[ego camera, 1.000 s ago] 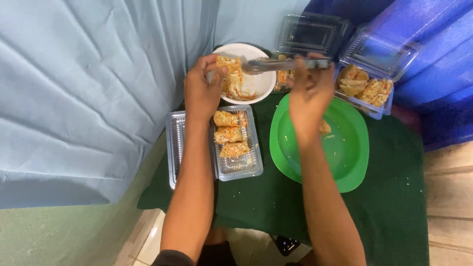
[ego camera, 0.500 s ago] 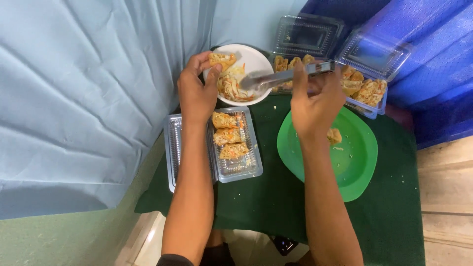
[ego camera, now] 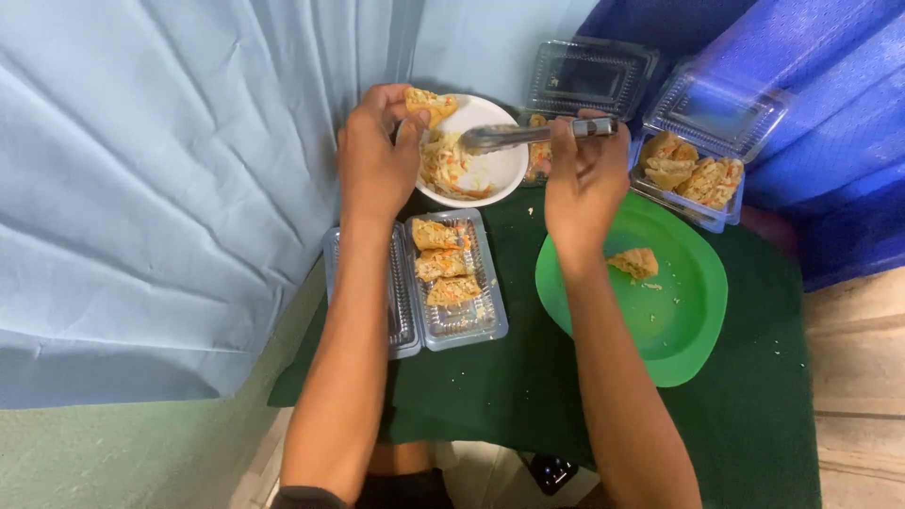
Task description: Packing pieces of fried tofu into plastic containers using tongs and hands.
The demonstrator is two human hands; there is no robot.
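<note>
My left hand pinches a golden stuffed fried piece above the rim of a white bowl that holds shredded vegetable filling. My right hand grips metal tongs whose tips reach over the bowl. Below the bowl lies an open clear plastic box with three filled pieces in a row. A green plate to the right carries one plain fried piece.
Two more clear hinged boxes stand at the back: one with several fried pieces, another mostly hidden behind my right hand. A dark green cloth covers the table. Pale blue curtain hangs at left, blue tarp at right.
My left hand has lifted the fried piece up from the bowl toward its far rim. The tongs have stayed over the bowl while the view shifted.
</note>
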